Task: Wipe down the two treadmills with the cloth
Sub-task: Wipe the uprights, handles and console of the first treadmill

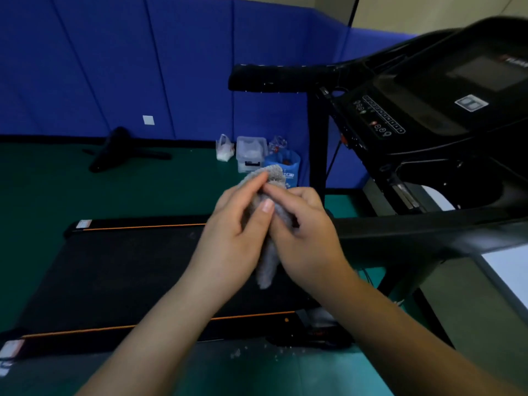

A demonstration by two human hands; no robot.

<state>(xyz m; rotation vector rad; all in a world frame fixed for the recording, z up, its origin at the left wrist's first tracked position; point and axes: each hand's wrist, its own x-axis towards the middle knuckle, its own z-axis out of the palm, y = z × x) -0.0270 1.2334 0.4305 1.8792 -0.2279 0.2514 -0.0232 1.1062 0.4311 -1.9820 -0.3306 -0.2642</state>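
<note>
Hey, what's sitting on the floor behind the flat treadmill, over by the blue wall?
A white plastic bag, a clear lidded box and a blue bag. The cloth hides part of the blue bag.

- cloth (267,270): plain grey
- flat treadmill (114,270): black belt, thin orange stripe along each side rail
- upright treadmill (428,115): black all over, console too
- wall padding (114,67): solid blue
- floor (43,195): dark green
- bag (288,164): blue, white print
- wall plate (148,120): white

Open air above the flat treadmill belt (128,275); handrail (285,77), post (317,144) and console (428,110) crowding the right.
</note>
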